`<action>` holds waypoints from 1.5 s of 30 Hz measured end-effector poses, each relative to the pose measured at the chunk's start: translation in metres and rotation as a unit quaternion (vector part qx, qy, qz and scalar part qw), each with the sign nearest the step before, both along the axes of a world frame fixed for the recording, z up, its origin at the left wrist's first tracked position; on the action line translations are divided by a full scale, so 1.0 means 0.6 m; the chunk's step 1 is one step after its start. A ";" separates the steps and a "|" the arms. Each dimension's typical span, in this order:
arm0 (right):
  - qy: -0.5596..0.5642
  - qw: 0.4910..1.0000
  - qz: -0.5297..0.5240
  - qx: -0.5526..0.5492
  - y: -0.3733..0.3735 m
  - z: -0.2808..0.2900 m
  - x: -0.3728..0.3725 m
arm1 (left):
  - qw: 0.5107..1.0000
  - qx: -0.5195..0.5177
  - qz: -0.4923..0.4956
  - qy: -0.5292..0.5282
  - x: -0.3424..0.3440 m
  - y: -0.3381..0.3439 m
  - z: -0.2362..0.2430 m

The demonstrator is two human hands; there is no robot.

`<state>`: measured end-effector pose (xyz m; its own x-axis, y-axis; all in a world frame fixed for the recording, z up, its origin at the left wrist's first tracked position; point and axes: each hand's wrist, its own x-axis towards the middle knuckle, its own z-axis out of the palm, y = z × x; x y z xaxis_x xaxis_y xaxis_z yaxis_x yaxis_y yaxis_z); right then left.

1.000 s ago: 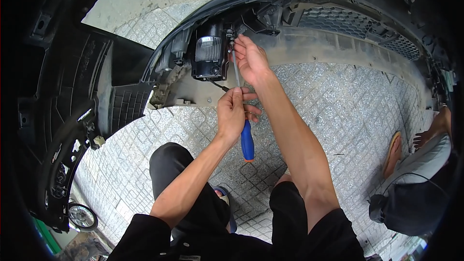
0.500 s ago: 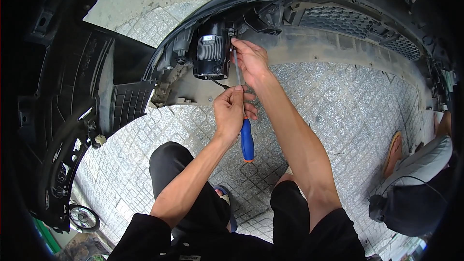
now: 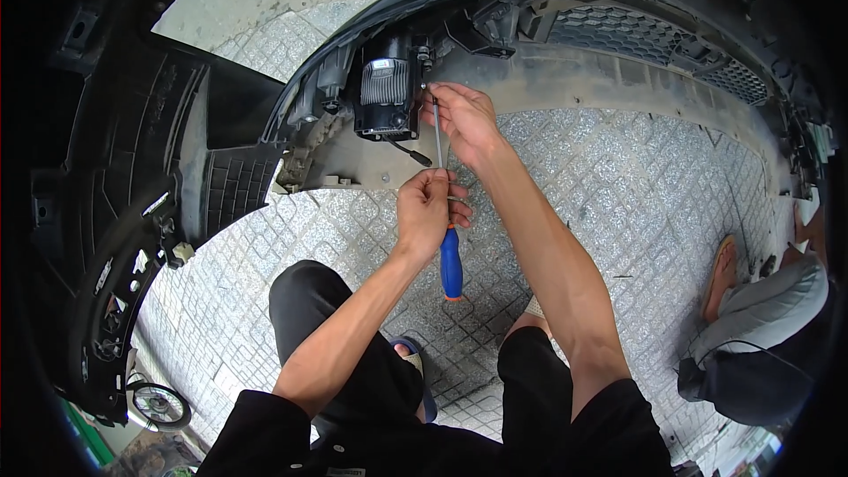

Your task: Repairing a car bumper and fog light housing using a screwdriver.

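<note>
A screwdriver with a blue and orange handle and a long metal shaft stands between my hands. My left hand is closed round its shaft just above the handle. At the tip, my right hand is closed in a pinch, and a small shiny spot shows at the fingertips; what they hold is too small to make out. Just left of those fingers is a black finned lamp unit, fixed inside a large dark bumper cover. From its bottom hangs a short black cable with a plug.
The bumper cover curves round the far side, with a honeycomb grille at the right. Patterned paving lies beneath my hands. Another person's sandalled foot and grey-clad leg are at the right. A wheel shows at the lower left.
Both hands and the screwdriver have shifted slightly toward me. The right fingertips are lower along the lamp unit's side, and the cable plug now shows past the left hand.
</note>
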<state>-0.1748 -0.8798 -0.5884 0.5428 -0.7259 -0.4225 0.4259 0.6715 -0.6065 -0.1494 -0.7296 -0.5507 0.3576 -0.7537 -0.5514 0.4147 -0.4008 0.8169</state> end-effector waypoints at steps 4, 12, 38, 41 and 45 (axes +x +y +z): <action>0.039 0.999 0.011 -0.004 -0.012 -0.017 0.006 | 1.000 0.021 -0.003 -0.016 0.011 0.007 -0.002; 0.299 0.949 0.082 -0.054 -0.016 -0.136 0.010 | 0.994 0.085 -0.059 -0.034 0.025 0.039 -0.013; 0.163 0.977 0.038 -0.129 -0.063 0.077 0.026 | 0.995 0.045 -0.084 -0.010 0.025 0.042 0.002; 0.121 0.986 0.058 -0.097 -0.067 0.081 0.013 | 0.996 0.049 -0.070 -0.009 0.030 0.043 0.008; 0.089 0.990 0.073 -0.081 -0.059 0.075 -0.021 | 0.996 0.019 -0.078 -0.033 0.029 0.035 0.040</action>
<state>-0.1876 -0.9151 -0.5435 0.5744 -0.7111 -0.4055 0.2077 0.6058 -0.7680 -0.1317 -0.7085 -0.5267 0.2752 -0.7816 -0.5597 0.2909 -0.4872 0.8234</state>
